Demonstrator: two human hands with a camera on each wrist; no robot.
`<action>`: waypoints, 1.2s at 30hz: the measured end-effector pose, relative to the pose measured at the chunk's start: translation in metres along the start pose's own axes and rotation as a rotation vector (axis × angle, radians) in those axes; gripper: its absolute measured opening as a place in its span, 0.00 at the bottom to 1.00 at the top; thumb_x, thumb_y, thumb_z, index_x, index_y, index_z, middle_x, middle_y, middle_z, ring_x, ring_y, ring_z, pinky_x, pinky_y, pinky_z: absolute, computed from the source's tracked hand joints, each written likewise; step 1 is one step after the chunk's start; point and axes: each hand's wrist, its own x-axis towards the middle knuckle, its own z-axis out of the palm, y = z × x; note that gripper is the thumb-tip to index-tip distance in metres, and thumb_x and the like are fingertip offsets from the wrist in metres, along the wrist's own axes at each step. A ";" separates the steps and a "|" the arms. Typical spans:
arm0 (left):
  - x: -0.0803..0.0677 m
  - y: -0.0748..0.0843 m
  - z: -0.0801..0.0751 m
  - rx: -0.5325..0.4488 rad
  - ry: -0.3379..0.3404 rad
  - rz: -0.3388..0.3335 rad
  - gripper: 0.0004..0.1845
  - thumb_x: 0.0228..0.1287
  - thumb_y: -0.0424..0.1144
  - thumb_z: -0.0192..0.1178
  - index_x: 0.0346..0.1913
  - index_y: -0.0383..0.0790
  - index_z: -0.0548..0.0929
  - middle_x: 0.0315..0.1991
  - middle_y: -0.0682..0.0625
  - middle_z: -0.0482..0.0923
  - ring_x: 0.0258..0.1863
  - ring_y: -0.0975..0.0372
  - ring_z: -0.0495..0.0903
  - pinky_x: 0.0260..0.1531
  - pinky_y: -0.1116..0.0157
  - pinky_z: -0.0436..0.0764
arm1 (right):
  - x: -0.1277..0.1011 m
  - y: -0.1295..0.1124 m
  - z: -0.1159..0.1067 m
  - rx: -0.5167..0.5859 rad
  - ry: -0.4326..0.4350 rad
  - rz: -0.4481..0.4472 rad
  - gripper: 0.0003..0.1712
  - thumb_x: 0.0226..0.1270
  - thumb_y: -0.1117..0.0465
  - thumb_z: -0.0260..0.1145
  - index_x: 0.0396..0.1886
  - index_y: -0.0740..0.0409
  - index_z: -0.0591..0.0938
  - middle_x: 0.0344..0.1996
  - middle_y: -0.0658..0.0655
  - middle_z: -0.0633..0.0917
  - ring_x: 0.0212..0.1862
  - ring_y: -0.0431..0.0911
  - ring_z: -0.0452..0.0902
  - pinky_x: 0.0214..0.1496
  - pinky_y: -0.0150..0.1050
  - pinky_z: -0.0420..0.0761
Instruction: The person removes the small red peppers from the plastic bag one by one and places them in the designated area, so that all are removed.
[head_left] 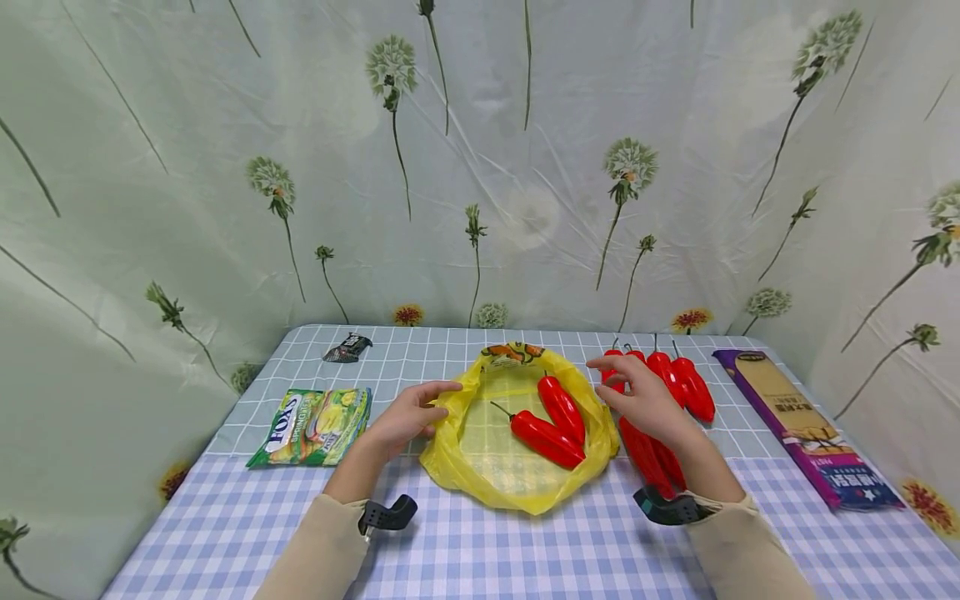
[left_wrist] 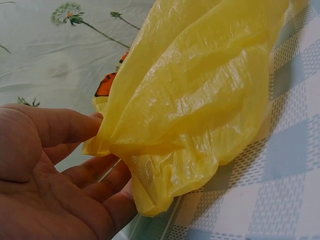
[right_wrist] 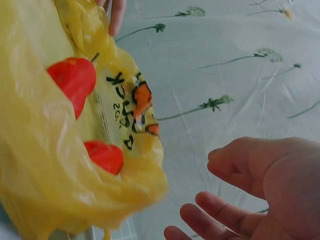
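Observation:
A yellow plastic bag [head_left: 517,504] sits with its mouth spread wide at the middle of the table. Two red peppers [head_left: 546,439] lie inside it, one with its green stem pointing left. At the bag's left rim, my left hand [head_left: 405,419] pinches the plastic between thumb and fingers; the left wrist view shows the gathered edge [left_wrist: 105,142] there. My right hand [head_left: 645,404] hovers right of the bag with fingers apart and nothing held, as the right wrist view also shows. Beyond and beneath it lie several more red peppers [head_left: 696,392], partly hidden by that hand and forearm.
A green FOX'S candy bag [head_left: 313,427] lies left of my left hand. Farther back is a small black wrapped packet [head_left: 348,347]. A purple and tan pasta pack [head_left: 806,425] lies along the right side. Behind the checked tablecloth [head_left: 480,567] hangs a flowered curtain [head_left: 525,167].

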 end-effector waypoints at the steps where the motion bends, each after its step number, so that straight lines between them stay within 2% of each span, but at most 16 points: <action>1: 0.000 0.000 0.000 0.000 0.001 -0.002 0.24 0.70 0.29 0.53 0.67 0.45 0.76 0.68 0.43 0.72 0.40 0.61 0.76 0.31 0.69 0.76 | 0.001 -0.001 0.002 0.003 -0.005 -0.007 0.26 0.66 0.61 0.67 0.64 0.54 0.77 0.61 0.66 0.76 0.56 0.59 0.77 0.44 0.45 0.87; 16: 0.001 -0.001 0.001 0.007 0.014 0.006 0.24 0.69 0.30 0.55 0.67 0.45 0.76 0.68 0.43 0.72 0.38 0.61 0.76 0.31 0.69 0.76 | 0.007 -0.019 0.027 0.027 -0.056 -0.030 0.24 0.65 0.63 0.67 0.61 0.56 0.78 0.58 0.61 0.80 0.55 0.54 0.79 0.54 0.50 0.84; 24: 0.001 -0.001 0.001 0.013 0.014 0.011 0.24 0.69 0.31 0.56 0.67 0.45 0.76 0.69 0.43 0.72 0.38 0.61 0.76 0.31 0.69 0.76 | 0.007 -0.022 0.038 0.082 -0.173 -0.046 0.25 0.65 0.63 0.68 0.63 0.57 0.77 0.60 0.63 0.80 0.58 0.59 0.80 0.48 0.47 0.87; 30: 0.000 -0.001 0.001 0.016 0.018 -0.001 0.24 0.69 0.31 0.56 0.67 0.46 0.77 0.70 0.44 0.71 0.40 0.61 0.76 0.32 0.68 0.76 | 0.006 -0.021 0.048 0.052 -0.278 -0.094 0.27 0.65 0.61 0.69 0.64 0.56 0.77 0.60 0.61 0.81 0.60 0.59 0.79 0.53 0.49 0.85; 36: -0.002 0.001 0.000 0.006 0.009 0.005 0.24 0.69 0.31 0.56 0.67 0.45 0.76 0.69 0.43 0.71 0.38 0.62 0.75 0.31 0.69 0.75 | 0.003 -0.021 0.054 0.011 -0.329 -0.131 0.27 0.65 0.60 0.69 0.64 0.54 0.77 0.60 0.59 0.81 0.60 0.57 0.79 0.56 0.51 0.83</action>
